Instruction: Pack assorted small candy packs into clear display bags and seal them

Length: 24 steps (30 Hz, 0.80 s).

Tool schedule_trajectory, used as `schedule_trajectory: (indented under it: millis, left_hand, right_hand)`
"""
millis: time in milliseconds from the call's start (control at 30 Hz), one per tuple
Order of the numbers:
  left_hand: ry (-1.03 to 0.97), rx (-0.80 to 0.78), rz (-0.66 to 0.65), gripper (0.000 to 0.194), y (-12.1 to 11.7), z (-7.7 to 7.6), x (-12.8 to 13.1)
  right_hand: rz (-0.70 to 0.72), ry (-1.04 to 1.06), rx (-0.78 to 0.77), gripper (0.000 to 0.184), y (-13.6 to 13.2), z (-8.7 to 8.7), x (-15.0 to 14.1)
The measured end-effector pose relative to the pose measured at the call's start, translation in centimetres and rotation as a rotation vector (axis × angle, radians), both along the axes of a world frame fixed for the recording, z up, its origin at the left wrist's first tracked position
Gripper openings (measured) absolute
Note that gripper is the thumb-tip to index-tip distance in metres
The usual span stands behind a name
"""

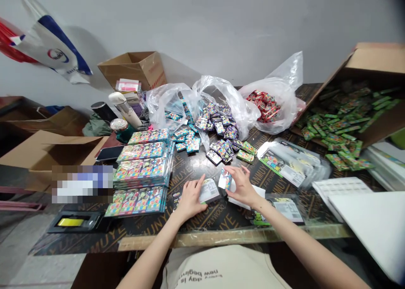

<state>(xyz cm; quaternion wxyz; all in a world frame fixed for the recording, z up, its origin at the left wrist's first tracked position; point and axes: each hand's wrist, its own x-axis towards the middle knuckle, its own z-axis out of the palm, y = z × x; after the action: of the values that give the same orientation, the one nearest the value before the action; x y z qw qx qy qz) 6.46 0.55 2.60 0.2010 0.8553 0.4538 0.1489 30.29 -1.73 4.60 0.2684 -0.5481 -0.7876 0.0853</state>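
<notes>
My right hand [242, 185] pinches a small light-blue-and-white packet [225, 180] between thumb and fingers, just above the table. My left hand [191, 199] is curved over a clear plastic package [209, 190] with a white label, holding it against the tabletop; part of it is hidden under the fingers. Beneath my right hand lies a white sheet [247, 197]. Another clear labelled package [287, 209] sits under my right forearm. Just beyond my hands are loose purple packets [223, 149], blue packets [192, 144] and two green packets [246, 156].
Stacks of filled colourful packs [142, 171] stand at left, beside a phone [109, 153] and bottles [125, 107]. A plastic bag of red packets [264, 105] lies at the back. On the right are flat clear packages [284, 164], a tipped carton [376, 59] of green packets and white sheets [373, 217].
</notes>
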Motion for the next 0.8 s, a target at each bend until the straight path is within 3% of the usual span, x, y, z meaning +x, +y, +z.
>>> schedule_trajectory:
  millis: [433, 533, 600, 700, 733, 800]
  left_hand:
    - [-0.199, -0.064, -0.114, 0.099, -0.7, 1.5, -0.1]
    - [-0.249, -0.056, -0.046, 0.097, -0.6, 1.4, 0.0]
    - [-0.277, -0.056, -0.003, 0.097, -0.5, 1.5, -0.1]
    - [-0.285, -0.066, 0.014, 0.1, -0.3, 1.5, -0.1]
    - [-0.279, -0.066, 0.015, 0.1, -0.3, 1.4, 0.0]
    - [-0.25, -0.057, 0.012, 0.101, -0.5, 1.0, 0.1]
  right_hand:
    - [0.339, 0.201, -0.199, 0.083, -0.8, 0.4, 1.1]
    - [0.192, 0.279, -0.132, 0.087, -1.3, 0.7, 0.8]
    - [0.137, 0.319, -0.113, 0.077, -1.7, 0.9, 0.3]
    - [0.161, 0.324, -0.135, 0.057, -1.1, 1.0, -0.5]
    - [0.102, 0.341, -0.107, 0.052, -0.4, 0.8, -0.5]
    - [-0.16, 0.389, -0.006, 0.046, 1.9, 0.0, -0.2]
